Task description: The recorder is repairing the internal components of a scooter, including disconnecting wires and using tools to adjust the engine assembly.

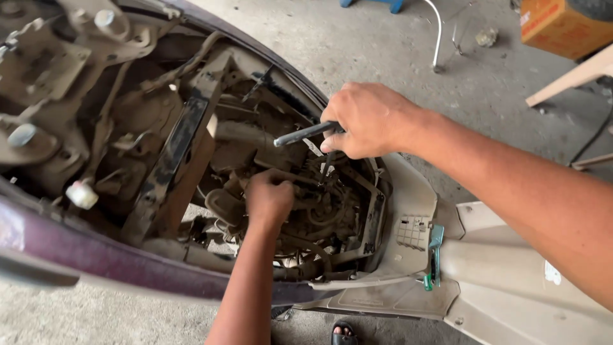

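Note:
A scooter with its seat off lies open below me, showing a dusty engine bay (319, 211) full of hoses and cables. My right hand (367, 118) is closed around the dark handle of a T-shaped wrench (303, 133), whose shaft points down into the bay. My left hand (268, 198) reaches deep inside and grips a dusty part near the wrench's lower end; its fingers are partly hidden. A black frame bar (179, 147) crosses the bay left of my left hand.
The maroon body panel (96, 262) runs along the near side, a beige floor panel (498, 287) with a green latch (434, 255) to the right. On the concrete floor stand a cardboard box (562, 25), a plastic chair leg (575, 76) and a metal stand (437, 38). A sandalled foot (345, 333) shows below.

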